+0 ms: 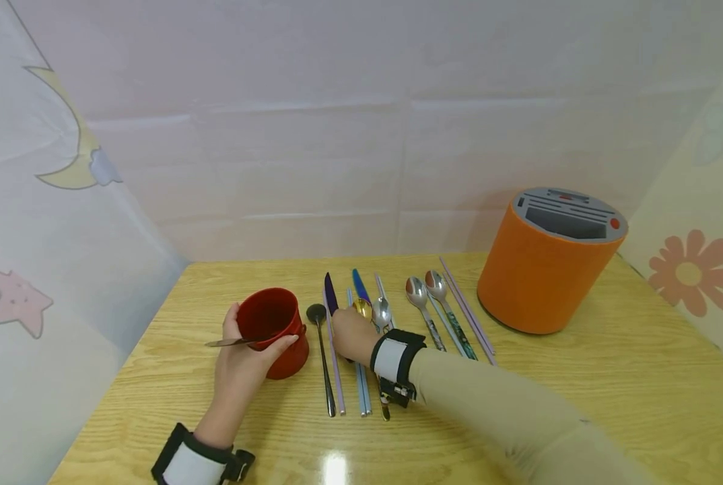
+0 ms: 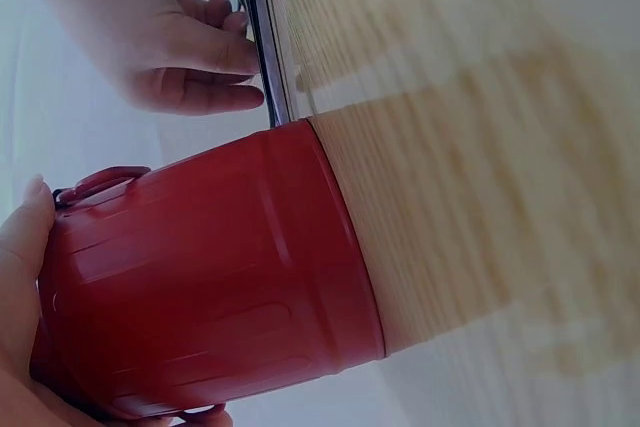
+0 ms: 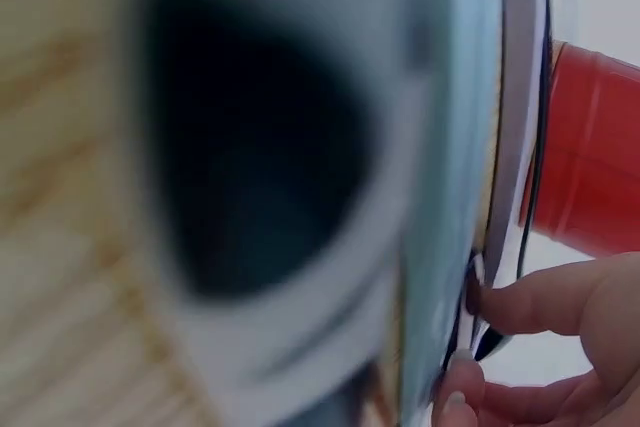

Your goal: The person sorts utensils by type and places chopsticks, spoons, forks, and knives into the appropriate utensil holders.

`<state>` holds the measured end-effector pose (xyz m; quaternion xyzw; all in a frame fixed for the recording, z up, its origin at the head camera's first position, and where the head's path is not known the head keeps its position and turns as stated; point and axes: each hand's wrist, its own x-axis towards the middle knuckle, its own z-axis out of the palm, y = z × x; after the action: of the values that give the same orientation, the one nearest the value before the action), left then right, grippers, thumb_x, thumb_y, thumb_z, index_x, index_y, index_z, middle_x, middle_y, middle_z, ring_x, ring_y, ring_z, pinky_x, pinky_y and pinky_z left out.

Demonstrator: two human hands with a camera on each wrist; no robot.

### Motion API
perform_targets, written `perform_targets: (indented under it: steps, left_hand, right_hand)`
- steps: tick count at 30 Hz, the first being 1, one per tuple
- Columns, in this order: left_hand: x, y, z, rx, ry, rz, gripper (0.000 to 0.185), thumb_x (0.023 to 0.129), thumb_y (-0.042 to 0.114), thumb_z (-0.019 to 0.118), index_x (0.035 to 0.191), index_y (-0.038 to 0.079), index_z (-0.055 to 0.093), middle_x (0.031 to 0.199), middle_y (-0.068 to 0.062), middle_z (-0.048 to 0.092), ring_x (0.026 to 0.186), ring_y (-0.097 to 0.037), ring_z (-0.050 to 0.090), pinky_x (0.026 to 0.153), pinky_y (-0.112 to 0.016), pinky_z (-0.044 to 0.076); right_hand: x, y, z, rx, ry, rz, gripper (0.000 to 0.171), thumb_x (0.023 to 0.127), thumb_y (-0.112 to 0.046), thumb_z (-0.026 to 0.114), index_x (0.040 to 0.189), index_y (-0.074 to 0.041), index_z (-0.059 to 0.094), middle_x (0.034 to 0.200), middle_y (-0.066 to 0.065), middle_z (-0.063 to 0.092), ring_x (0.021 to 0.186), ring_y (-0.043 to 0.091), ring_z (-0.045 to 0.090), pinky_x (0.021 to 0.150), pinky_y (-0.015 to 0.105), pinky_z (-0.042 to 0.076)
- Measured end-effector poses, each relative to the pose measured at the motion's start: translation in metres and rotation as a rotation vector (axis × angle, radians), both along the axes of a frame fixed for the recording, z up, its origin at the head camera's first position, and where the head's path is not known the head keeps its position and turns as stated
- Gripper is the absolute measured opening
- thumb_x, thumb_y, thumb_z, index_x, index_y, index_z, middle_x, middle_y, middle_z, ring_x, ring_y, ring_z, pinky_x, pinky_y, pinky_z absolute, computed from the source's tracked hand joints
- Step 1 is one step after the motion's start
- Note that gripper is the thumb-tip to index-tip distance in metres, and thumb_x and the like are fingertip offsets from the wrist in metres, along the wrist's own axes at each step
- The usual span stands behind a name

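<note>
Gripping the red cup [image 1: 273, 330] around its near side, the left hand [image 1: 243, 360] also pins a silver utensil [image 1: 231, 342] against the rim, its handle sticking out to the left. That cup stands upright on the left part of the wooden bench [image 1: 579, 377]. Just right of it, the right hand [image 1: 352, 335] reaches down onto a row of cutlery, its fingertips [image 3: 490, 302] curled and pinching at the dark knife [image 1: 331, 296] and the thin pale chopsticks [image 1: 336, 370] beside it; what exactly that grip has closed on is hard to tell. A black ladle-like spoon [image 1: 322, 357] lies between cup and hand. Farther right lie a gold spoon [image 1: 362, 308], silver spoons [image 1: 425, 296] and more chopsticks [image 1: 467, 311]. An orange cutlery holder [image 1: 543, 269] stands at the far right.
</note>
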<state>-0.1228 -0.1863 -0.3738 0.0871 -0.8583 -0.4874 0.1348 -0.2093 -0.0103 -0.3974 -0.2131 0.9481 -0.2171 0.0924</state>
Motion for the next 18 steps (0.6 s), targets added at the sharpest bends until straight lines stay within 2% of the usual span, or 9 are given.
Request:
perform_targets:
  steps: [3,7,10,14,18]
  left_hand:
    - [0.0,-0.001,0.0,-0.005,-0.002,0.002,0.108,0.076,0.029,0.085,0.152,0.003,0.014,0.145,-0.019,0.037,0.13,-0.035,0.039,0.1,-0.055,0.041]
    - [0.001,-0.001,0.001,-0.009,-0.004,0.003,0.108,0.076,0.03,0.085,0.152,0.004,0.014,0.145,-0.019,0.037,0.13,-0.035,0.04,0.1,-0.055,0.041]
    - [0.001,-0.001,0.002,-0.015,-0.007,0.004,0.108,0.076,0.031,0.085,0.153,0.004,0.014,0.145,-0.019,0.037,0.131,-0.035,0.04,0.101,-0.055,0.04]
    - [0.001,0.0,0.002,-0.018,-0.01,0.003,0.108,0.077,0.031,0.085,0.153,0.004,0.013,0.145,-0.02,0.037,0.131,-0.035,0.04,0.101,-0.055,0.04]
    - [0.001,0.0,0.001,-0.018,-0.004,0.0,0.107,0.076,0.03,0.085,0.152,0.003,0.014,0.144,-0.02,0.038,0.13,-0.035,0.041,0.101,-0.055,0.04]
  right_hand:
    - [-0.001,-0.007,0.0,0.047,0.033,-0.031,0.028,0.087,0.003,0.06,0.06,-0.004,0.055,0.057,0.004,0.053,0.049,0.012,0.045,0.041,0.021,0.035]
    - [0.002,-0.015,0.001,0.117,0.098,-0.069,0.028,0.084,0.0,0.063,0.058,-0.006,0.055,0.058,0.003,0.052,0.051,0.014,0.046,0.042,0.024,0.037]
    - [0.004,-0.02,0.001,0.153,0.109,-0.096,0.028,0.083,-0.003,0.064,0.058,-0.008,0.055,0.06,0.002,0.051,0.052,0.013,0.046,0.042,0.026,0.038]
    - [0.005,-0.021,0.002,0.118,0.056,-0.124,0.034,0.082,-0.004,0.065,0.053,-0.011,0.05,0.056,0.0,0.048,0.049,0.013,0.043,0.041,0.025,0.034]
    - [0.003,-0.019,0.001,0.083,0.022,-0.114,0.036,0.081,-0.002,0.065,0.051,-0.011,0.047,0.053,0.0,0.046,0.045,0.013,0.041,0.04,0.024,0.031]
